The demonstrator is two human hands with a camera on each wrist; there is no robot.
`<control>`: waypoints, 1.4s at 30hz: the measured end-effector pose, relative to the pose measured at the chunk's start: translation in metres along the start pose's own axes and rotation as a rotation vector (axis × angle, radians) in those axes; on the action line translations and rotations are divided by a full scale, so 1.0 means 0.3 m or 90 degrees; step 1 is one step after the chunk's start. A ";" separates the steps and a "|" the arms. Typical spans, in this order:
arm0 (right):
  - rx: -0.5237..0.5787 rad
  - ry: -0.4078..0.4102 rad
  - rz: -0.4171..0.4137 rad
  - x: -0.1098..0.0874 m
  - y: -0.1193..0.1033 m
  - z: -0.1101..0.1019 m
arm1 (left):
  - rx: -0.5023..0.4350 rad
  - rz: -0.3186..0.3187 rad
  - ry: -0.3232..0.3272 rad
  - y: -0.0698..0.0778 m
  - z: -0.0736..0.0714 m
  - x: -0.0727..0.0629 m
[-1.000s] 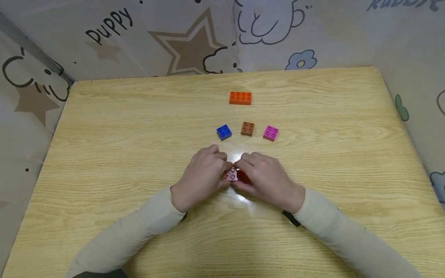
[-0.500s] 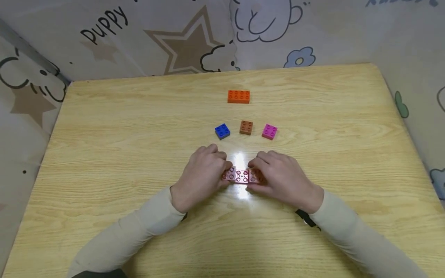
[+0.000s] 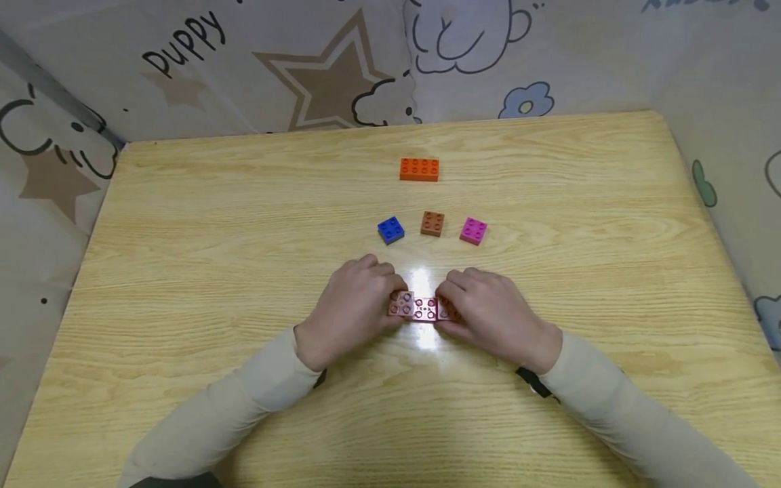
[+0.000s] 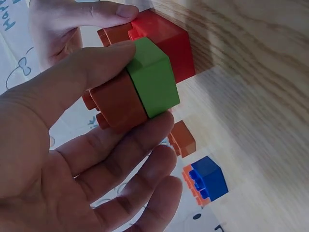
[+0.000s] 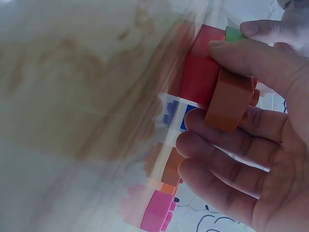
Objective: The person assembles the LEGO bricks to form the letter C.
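Note:
My left hand (image 3: 350, 305) pinches a brown brick (image 4: 118, 104) stacked on a green brick (image 4: 155, 79), between thumb and fingertips. To its right, my right hand (image 3: 494, 315) grips another brown brick (image 5: 231, 101) seated on the right end of a longer red brick (image 5: 199, 79), its thumb along the red side. The red brick's left studs show between the two hands in the head view. The green brick stands right at the red brick's left end. In the left wrist view the lower fingers (image 4: 159, 193) of my left hand are loosely bent, away from the bricks.
Beyond the hands lie a small blue brick (image 3: 390, 230), a brown brick (image 3: 432, 224) and a pink brick (image 3: 473, 231) in a row. An orange long brick (image 3: 419, 169) lies farther back. Patterned walls (image 3: 464, 88) border the wooden table (image 3: 213, 237) at the back and sides.
My right hand has shifted to the right, and the studded tops of the red brick and its brown brick now show between the hands. My left hand has barely moved.

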State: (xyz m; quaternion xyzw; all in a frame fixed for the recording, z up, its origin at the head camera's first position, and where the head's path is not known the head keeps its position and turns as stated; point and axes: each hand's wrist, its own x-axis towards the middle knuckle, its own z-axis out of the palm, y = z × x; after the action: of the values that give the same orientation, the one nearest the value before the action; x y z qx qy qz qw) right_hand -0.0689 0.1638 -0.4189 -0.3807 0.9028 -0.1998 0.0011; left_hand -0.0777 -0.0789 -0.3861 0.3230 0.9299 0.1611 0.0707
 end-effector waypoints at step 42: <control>-0.032 -0.016 -0.002 0.005 -0.007 0.006 | -0.140 -0.200 0.027 -0.194 -0.037 0.173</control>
State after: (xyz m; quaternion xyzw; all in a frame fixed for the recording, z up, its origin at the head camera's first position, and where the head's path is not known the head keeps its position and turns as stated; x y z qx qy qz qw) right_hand -0.0684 0.1610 -0.4195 -0.3843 0.9070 -0.1723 0.0030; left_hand -0.1545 -0.0924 -0.3973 0.1609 0.9469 0.2555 0.1105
